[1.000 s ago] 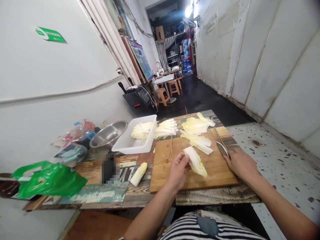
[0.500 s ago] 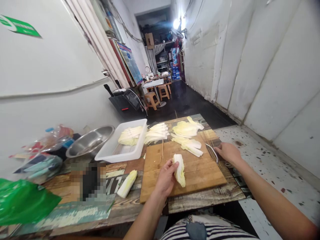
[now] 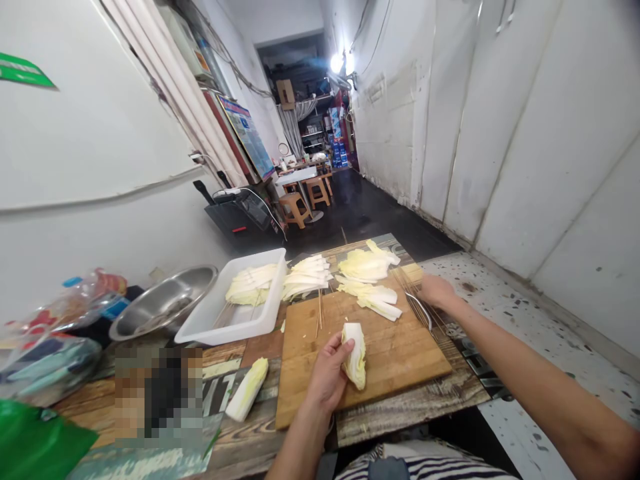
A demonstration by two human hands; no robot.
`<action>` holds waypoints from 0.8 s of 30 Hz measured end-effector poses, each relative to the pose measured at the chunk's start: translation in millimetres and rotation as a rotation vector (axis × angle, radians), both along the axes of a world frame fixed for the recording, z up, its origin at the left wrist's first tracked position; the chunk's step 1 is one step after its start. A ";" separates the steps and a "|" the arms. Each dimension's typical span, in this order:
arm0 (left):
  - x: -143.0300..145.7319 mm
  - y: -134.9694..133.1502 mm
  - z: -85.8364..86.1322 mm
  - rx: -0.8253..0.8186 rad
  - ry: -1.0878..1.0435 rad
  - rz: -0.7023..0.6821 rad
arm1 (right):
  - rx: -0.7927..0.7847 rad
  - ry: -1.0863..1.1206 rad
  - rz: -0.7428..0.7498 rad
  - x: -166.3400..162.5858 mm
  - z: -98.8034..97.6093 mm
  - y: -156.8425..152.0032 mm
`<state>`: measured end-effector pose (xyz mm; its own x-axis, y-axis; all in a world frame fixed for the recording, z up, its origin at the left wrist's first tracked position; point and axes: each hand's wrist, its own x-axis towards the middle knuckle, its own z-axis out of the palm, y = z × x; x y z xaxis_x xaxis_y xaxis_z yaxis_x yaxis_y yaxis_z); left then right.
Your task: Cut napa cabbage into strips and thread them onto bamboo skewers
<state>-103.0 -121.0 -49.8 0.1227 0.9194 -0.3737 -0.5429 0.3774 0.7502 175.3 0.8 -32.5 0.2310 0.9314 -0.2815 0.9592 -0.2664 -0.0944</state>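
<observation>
My left hand (image 3: 329, 373) pinches a piece of napa cabbage (image 3: 355, 357) between thumb and fingers, upright above the near part of the wooden cutting board (image 3: 395, 347). My right hand (image 3: 436, 291) is at the board's right edge, its fingers bunched over a bundle of thin wooden skewers (image 3: 406, 283); whatever is between the fingertips is too blurred to make out. A curved metal object, perhaps a knife blade (image 3: 419, 310), lies beside the skewers. Loose cabbage leaves (image 3: 373, 293) rest at the board's far side. Skewered cabbage strips (image 3: 306, 275) lie beyond its far left corner.
A white plastic tub (image 3: 265, 327) with skewered cabbage stands left of the board. A cabbage chunk (image 3: 249, 390) lies nearer me. Farther left are a steel bowl (image 3: 173, 293), bagged goods (image 3: 65, 333) and a green plastic bag (image 3: 40, 440). Walls flank a dark floor (image 3: 365, 207) ahead.
The view has shifted slightly, moving the scene left and down. My right hand has moved a little inward over the skewers. My left hand still holds the cabbage piece above the board.
</observation>
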 end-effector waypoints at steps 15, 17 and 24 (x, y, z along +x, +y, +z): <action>-3.3 7.6 -13.1 0.021 -0.089 -0.015 | 0.220 0.144 0.061 29.1 -7.8 0.8; -1.9 8.8 -12.2 0.046 -0.118 -0.011 | 0.301 0.221 0.110 28.5 -7.0 -14.6; 7.2 1.7 7.4 0.040 -0.125 -0.055 | 0.549 0.499 0.484 7.9 -8.2 -116.4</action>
<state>-95.8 -119.3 -42.5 0.2166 0.9237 -0.3159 -0.6121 0.3806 0.6931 183.2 -115.7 -40.7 -0.2533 0.9286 0.2712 0.7682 0.3635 -0.5270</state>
